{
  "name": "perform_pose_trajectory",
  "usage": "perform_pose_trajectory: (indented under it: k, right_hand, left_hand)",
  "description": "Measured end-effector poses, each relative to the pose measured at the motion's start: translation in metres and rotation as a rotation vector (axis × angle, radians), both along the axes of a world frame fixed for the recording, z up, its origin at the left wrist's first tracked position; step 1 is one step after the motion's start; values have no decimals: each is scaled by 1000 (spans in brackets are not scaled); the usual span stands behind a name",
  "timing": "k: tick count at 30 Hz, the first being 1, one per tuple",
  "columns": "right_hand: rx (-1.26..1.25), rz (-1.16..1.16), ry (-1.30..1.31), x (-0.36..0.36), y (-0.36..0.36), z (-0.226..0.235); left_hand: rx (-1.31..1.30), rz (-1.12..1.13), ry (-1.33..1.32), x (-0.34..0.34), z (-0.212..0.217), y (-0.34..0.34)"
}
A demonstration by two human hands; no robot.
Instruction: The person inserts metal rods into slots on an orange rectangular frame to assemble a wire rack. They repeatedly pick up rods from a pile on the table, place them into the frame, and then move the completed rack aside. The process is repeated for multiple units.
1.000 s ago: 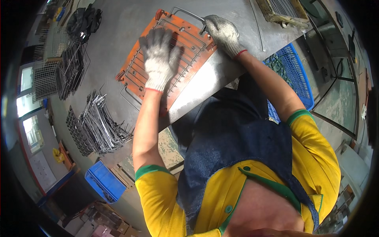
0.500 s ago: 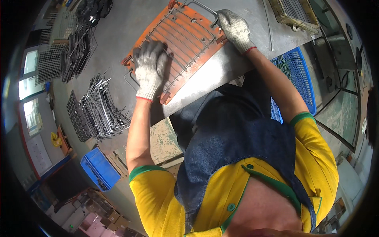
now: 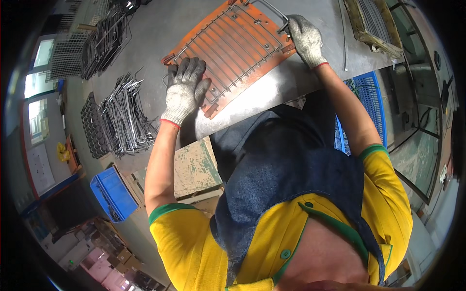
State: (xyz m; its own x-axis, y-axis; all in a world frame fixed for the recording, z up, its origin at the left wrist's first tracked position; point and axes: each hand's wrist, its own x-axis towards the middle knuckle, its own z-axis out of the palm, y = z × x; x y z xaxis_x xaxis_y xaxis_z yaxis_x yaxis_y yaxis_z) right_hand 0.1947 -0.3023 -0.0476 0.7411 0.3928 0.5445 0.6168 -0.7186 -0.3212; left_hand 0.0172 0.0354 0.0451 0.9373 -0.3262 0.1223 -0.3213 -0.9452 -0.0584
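A wire grill rack (image 3: 221,51) of parallel rods lies on an orange-red fixture plate (image 3: 264,60), which has small blocks at its corners. My left hand (image 3: 184,89), in a grey-white knit glove, rests at the rack's left end with its fingers stretched and apart. Part of a bent wire shows beside its fingertips; the rest is hidden beneath it. At the far right corner, my gloved right hand (image 3: 306,41) has its fingers curled on a bent wire handle (image 3: 272,10).
The metal table (image 3: 145,29) carries a pile of bent wires (image 3: 128,116) at left, with dark wire frames (image 3: 104,48) farther back. A tray of rods (image 3: 374,24) sits at far right. Blue crates (image 3: 114,194) (image 3: 371,99) stand below the table on both sides.
In the picture, the plate, rack and table have shifted rightward and slightly up as the view turned. My left hand's fingers have spread wider at the rack's end. My right hand keeps to its corner.
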Motion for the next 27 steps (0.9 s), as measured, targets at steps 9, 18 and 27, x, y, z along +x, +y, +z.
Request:
perform_pose_trajectory:
  k: [9,18,27]
  right_hand:
    - [334,-54,365,-7,10,23]
    - [353,-17,918,0,28,64]
    - [447,-107,675,-30,10,34]
  left_hand:
    - [-23,94,-53,13,-9,-12]
    - [-59,263,60,-6,-4,-9]
    - [-519,372,-294,-20,8,12]
